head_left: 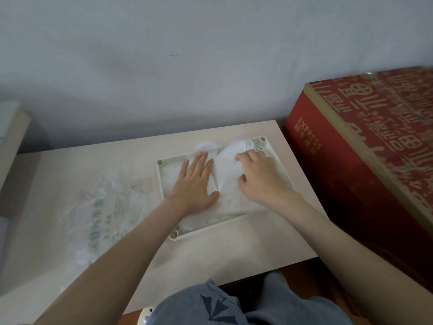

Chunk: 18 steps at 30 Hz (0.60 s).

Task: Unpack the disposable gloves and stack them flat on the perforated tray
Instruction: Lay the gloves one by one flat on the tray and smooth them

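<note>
Pale wall at the back, a red carton [351, 160] to the right, and on the light counter [70, 174] sits the perforated tray [161, 184] with the disposable gloves [230, 184] heaped inside it, their far edge spilling over the far rim. The crumpled wrapper [105, 207] lies left of the tray. My worry: this film looks thin and probably clings, so a hand lifting off could drag the top sheets askew or deepen the crease between the hands. I have the left hand [195, 184] spread flat, fingers straight, pressing the pile's left half. The right hand [260, 177] rests on the right half with knuckles raised and fingers bent; whether it pinches film I cannot tell.
</note>
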{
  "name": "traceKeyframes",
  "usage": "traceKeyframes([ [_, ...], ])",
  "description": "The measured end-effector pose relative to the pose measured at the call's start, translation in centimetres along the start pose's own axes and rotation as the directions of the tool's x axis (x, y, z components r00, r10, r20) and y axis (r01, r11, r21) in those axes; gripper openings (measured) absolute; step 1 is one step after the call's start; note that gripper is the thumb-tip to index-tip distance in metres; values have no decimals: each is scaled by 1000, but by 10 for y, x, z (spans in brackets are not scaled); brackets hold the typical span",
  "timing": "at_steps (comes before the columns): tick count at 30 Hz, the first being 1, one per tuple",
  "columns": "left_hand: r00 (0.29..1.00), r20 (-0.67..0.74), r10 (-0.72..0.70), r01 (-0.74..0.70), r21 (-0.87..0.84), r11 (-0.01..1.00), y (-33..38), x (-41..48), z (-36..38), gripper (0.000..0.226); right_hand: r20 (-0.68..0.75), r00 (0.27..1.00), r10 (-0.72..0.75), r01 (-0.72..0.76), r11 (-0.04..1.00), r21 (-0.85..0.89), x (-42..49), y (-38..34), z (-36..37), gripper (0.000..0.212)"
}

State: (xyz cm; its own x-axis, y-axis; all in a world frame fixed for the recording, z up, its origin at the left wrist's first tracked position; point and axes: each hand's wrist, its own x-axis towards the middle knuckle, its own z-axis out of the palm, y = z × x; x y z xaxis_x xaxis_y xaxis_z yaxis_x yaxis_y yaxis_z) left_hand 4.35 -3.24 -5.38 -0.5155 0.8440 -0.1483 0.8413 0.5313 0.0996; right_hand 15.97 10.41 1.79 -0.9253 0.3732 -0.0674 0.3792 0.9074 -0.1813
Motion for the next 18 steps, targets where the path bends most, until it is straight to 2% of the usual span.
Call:
traceKeyframes([
  [2, 1000, -1, 11, -11, -17, 1000, 1, 1, 2, 91, -21, 995, -94, 95, 994, 45, 0, -16, 18, 47],
  [4, 1000, -8, -2, 1, -39, 999, 1, 1, 6, 98, 49, 995, -84, 81, 994, 67, 3, -22, 38, 51],
  [7, 999, -26, -19, 18, -38, 999, -2, 0, 15, 102, 135, 991, 14, -21, 999, 48, 8, -13, 59, 59],
  [12, 1000, -26, -17, 15, -46, 999, -5, 2, 17, 103, -20, 978, 209, -206, 973, 103, 23, 6, 51, 47],
  [15, 1000, -18, -18, 17, -60, 998, -5, 2, 17, 102, 8, 967, 254, -248, 936, 250, 39, 9, 40, 38],
  [18, 1000, -13, -19, 18, -63, 998, -4, 2, 17, 101, 45, 974, 222, -219, 876, 429, 49, 5, 34, 50],
])
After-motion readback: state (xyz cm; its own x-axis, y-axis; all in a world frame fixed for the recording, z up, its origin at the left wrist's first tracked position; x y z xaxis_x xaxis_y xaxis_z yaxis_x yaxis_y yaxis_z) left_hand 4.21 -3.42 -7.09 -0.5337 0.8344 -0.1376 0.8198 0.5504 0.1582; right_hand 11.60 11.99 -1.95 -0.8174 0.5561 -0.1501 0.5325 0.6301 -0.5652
